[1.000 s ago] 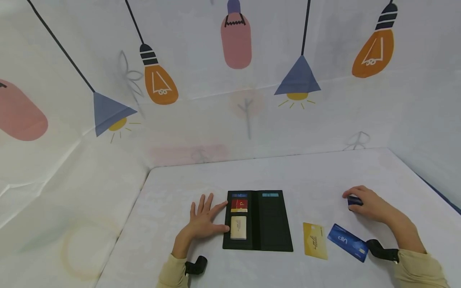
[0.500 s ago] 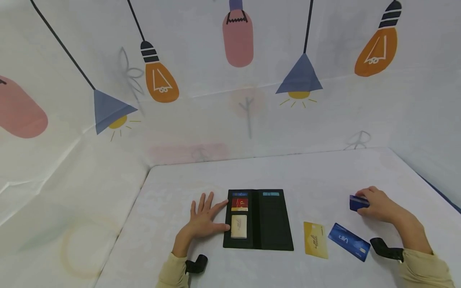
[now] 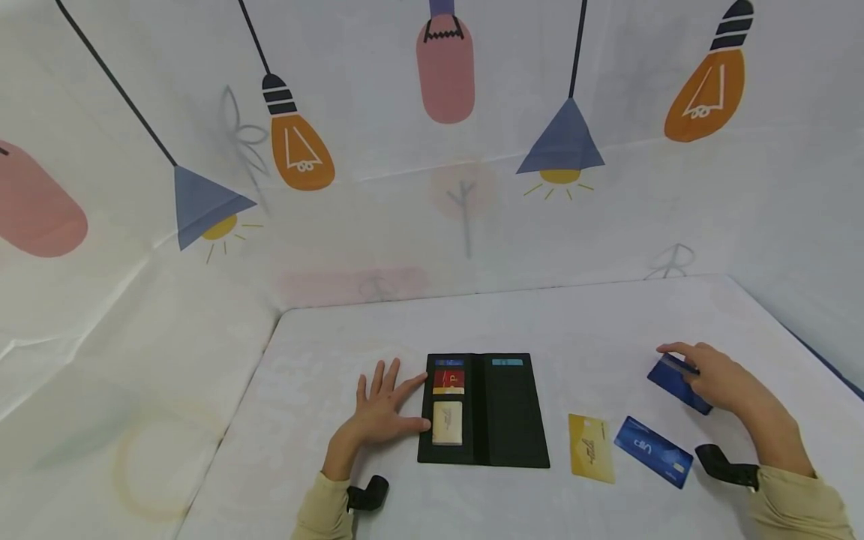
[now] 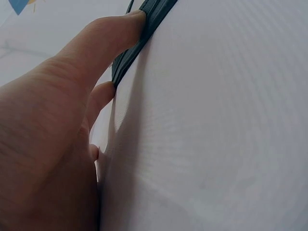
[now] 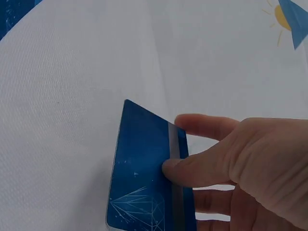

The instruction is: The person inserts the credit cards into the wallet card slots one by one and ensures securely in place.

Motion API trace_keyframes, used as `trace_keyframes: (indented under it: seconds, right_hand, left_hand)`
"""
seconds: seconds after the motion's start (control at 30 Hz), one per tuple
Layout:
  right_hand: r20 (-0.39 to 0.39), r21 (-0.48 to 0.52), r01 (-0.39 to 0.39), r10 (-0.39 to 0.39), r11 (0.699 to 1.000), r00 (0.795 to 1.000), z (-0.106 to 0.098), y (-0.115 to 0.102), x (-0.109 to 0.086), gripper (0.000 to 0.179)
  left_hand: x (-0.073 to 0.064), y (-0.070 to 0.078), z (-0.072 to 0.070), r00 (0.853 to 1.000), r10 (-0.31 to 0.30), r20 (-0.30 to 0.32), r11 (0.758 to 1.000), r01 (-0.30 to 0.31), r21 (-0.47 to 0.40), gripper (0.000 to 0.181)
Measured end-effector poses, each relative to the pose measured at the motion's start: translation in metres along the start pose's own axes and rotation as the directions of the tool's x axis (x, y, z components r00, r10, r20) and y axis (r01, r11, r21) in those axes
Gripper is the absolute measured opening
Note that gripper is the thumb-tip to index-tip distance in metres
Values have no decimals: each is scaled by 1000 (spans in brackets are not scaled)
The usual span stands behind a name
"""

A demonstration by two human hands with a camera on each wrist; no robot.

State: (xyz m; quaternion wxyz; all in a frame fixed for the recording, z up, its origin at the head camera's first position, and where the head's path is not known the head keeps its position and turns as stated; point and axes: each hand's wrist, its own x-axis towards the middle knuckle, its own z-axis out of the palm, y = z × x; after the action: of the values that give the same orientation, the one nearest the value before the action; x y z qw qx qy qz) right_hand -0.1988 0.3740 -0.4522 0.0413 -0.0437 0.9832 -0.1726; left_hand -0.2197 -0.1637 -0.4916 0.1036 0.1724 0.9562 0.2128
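My right hand (image 3: pixel 718 375) pinches a dark blue card (image 5: pixel 142 168) with a grey stripe, the thumb on its face and fingers behind it. In the head view this card is tilted, over the table's right side. An open black card wallet (image 3: pixel 506 420) lies mid-table, with a red card (image 3: pixel 448 381) and a cream card (image 3: pixel 447 424) in its left-hand pockets. My left hand (image 3: pixel 381 412) is spread flat beside the wallet, thumb and index fingertips at its left edge. In the left wrist view, the thumb touches the dark wallet edge (image 4: pixel 156 19).
A yellow card (image 3: pixel 591 448) and a blue VIP card (image 3: pixel 653 452) lie on the white table (image 3: pixel 378 330), between the wallet and my right forearm. White walls (image 3: pixel 378 225) with printed lamps stand behind and at both sides.
The right hand has raised and turned the blue card, so that more of its face shows, shifting slightly right. The left hand and wallet have stayed in place.
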Motion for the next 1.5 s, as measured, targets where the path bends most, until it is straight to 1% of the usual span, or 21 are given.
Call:
trace_keyframes:
  seconds: [0.27,0.5,0.73,0.93,1.0,1.13,1.33,1.5]
  right_hand:
    - [-14,42,-91,92,995,996,-10,-4,-3,43]
    - [-54,54,-97,100,994,994,-15,-4,-4,45]
    - [-82,87,-114,121,990,989,-14,-5,-4,47]
    - [-152,127,-141,160,982,975,-12,-11,-2,48]
    - [-178,139,-146,169,979,969,-10,-14,-2,47]
    - [-218,170,-138,174,976,960,-8,-21,0,47]
    - [-225,197,-87,131,977,966,-4,-35,4,47]
    - [-268,201,-59,112,978,957,0,-47,8,46]
  left_hand:
    - [2,-1,1,1000,5,-3,1000,-5,-3,79]
    - [2,-1,1,1000,3,-2,1000,-3,-4,79]
    - [0,1,1,1000,-1,-2,1000,1,-12,79]
    - [-1,2,1,1000,-7,4,1000,7,-14,80]
    - [-1,2,1,1000,0,-1,1000,0,-18,80]
    - [-1,2,1,1000,6,-2,1000,-6,-19,79]
    - [-2,2,0,1000,1,-3,1000,-1,-25,80]
    - [-2,1,0,1000,3,-4,1000,-3,-21,80]
